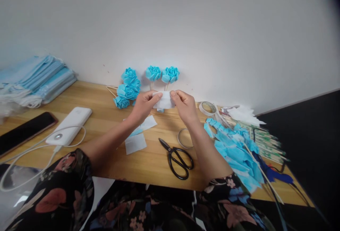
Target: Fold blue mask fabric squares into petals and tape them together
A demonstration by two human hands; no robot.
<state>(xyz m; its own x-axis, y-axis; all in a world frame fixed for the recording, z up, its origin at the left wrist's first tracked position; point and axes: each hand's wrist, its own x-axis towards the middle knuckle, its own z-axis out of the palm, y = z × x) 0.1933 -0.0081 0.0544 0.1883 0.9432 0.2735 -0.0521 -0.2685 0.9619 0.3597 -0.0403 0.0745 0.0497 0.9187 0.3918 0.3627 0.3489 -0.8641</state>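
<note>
Both my hands are raised over the wooden table (87,100) and pinch one small white fabric piece (165,100) between them. My left hand (145,105) grips its left edge with closed fingers, and my right hand (184,106) grips its right edge the same way. Behind the piece, blue fabric flowers (127,87) on sticks lean against the white wall, two more (162,74) standing upright. Cut white and blue pieces (136,137) lie on the table under my left wrist.
Black scissors (177,158) and a tape ring (184,138) lie near my right forearm, a tape roll (208,108) further back. A heap of blue strips (235,151) and sticks fills the right. A stack of masks (37,80), a power bank (69,124) and a phone (25,131) sit left.
</note>
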